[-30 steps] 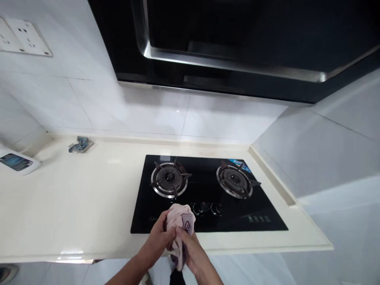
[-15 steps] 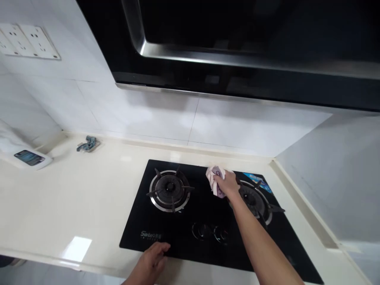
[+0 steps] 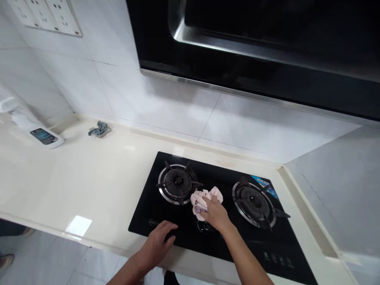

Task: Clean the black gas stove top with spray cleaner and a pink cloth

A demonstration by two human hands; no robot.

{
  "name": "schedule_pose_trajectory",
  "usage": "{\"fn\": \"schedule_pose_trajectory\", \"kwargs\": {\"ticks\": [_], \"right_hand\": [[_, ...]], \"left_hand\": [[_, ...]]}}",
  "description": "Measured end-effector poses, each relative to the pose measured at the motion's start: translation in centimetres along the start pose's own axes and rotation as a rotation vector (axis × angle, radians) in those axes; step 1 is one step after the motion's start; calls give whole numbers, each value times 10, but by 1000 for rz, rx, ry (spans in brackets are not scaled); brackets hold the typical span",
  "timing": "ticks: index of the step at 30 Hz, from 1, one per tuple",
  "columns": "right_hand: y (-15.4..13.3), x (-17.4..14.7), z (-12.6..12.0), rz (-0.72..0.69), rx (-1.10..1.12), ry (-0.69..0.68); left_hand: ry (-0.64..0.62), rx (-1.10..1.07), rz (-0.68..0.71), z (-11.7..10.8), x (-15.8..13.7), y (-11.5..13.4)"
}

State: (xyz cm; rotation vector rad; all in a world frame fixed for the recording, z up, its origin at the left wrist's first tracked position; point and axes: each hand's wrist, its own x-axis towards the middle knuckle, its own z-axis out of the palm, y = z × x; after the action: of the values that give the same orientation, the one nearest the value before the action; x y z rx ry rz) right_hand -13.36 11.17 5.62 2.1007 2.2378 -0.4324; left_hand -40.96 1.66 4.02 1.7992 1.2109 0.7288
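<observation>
A crumpled pale pink cloth (image 3: 202,202) is gripped in my right hand (image 3: 215,213), pressed on the black glass gas stove (image 3: 228,245) between its two burners. The left burner (image 3: 178,183) lies just beyond the cloth's left side, and the right burner (image 3: 255,202) is past my wrist. A control knob (image 3: 205,226) shows partly beneath my hand. Near the stove's front left edge, my left hand (image 3: 158,240) holds nothing, its fingers slightly bent and apart from the thumb. The lettering on the stove is partly covered by that hand.
A black range hood (image 3: 252,67) hangs low above the stove. On the counter (image 3: 97,178) to the left are a white bottle (image 3: 44,134) and a blue-grey rag (image 3: 100,129). Wall sockets (image 3: 44,16) are at upper left. A person's shoe (image 3: 6,260) shows on the floor.
My right hand has drawn the cloth from the back of the stove toward the front and slightly left. My left hand has shifted a little. The camera view has turned.
</observation>
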Motion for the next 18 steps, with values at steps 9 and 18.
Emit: {"fn": "schedule_pose_trajectory", "kwargs": {"ticks": [9, 18], "right_hand": [[-71, -35, 22, -288, 193, -132], [-132, -90, 63, -246, 646, -147]], "left_hand": [[49, 139, 133, 17, 14, -13], [-177, 446, 96, -21, -12, -23]]}}
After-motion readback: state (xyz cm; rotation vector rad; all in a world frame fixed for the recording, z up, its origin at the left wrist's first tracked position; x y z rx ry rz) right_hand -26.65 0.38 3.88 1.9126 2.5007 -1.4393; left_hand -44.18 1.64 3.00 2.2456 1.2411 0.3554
